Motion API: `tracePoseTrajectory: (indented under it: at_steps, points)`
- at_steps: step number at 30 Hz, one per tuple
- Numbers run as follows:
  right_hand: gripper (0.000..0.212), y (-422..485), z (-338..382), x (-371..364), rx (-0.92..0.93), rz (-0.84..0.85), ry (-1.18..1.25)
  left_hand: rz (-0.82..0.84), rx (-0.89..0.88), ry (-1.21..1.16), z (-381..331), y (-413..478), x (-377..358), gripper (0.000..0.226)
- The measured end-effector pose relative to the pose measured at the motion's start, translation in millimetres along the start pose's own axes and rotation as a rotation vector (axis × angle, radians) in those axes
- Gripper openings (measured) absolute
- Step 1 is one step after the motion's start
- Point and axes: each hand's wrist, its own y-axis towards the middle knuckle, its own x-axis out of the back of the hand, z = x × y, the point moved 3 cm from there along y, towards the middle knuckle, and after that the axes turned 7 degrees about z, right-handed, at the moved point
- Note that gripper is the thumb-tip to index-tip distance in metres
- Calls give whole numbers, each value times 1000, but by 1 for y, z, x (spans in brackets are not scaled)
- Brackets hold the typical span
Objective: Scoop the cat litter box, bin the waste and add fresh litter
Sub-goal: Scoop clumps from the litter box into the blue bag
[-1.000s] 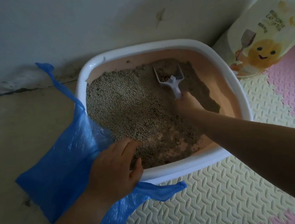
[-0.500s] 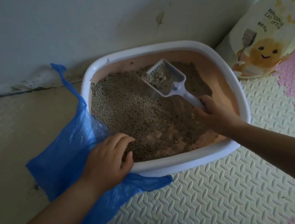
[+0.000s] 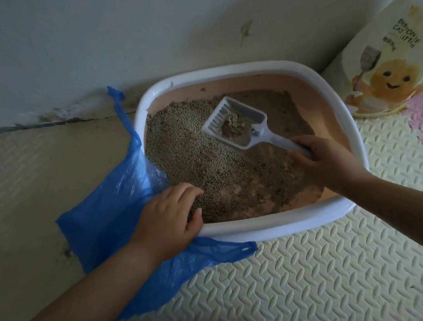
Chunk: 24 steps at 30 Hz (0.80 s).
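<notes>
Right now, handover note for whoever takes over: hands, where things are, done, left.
Left hand: holds the bag edge at the box near-left corner, fingers curled over the rim.
Right hand: grips the scoop handle. The scoop is over the litter with a clump in it.
Sack of fresh litter stands to the right of the box, against the wall.
Done: one clump scooped, not yet in the bag.
Left: tip the clump into the bag, probably scoop the rest, bin the bag, add fresh litter.
</notes>
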Motion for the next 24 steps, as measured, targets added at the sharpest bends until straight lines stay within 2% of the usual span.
tracePoseTrajectory:
  at_steps: [10,19,24]
  points:
    - [14,7,-11,6,-63,9,2,48,38,-23,1,0,1,41]
    - [23,64,14,8,-117,126,-338,-58,18,-17,24,0,14,43]
    - [31,98,47,-18,-79,194,-247,-54,44,-51,45,6,16,51]
